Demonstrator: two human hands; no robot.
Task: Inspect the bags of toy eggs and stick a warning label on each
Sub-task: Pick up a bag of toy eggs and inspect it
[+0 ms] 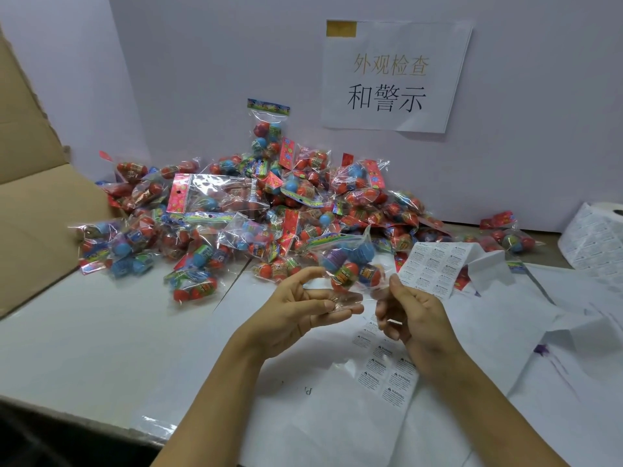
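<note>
A clear bag of toy eggs [350, 264], red and blue ones inside, is held up just above the table in front of me. My left hand [303, 311] pinches its flat clear lower edge between thumb and fingers. My right hand [409, 315] grips the same edge from the right, fingers curled and thumb up against the plastic. A strip of white warning labels [435, 267] curls up just behind my right hand. More of these labels lie on a backing sheet [384, 375] under my wrists.
A big pile of bagged toy eggs [253, 203] fills the back of the white table. An open cardboard box [33, 197] stands at the left. A label roll [596, 237] sits at the far right. A paper sign [394, 75] hangs on the wall.
</note>
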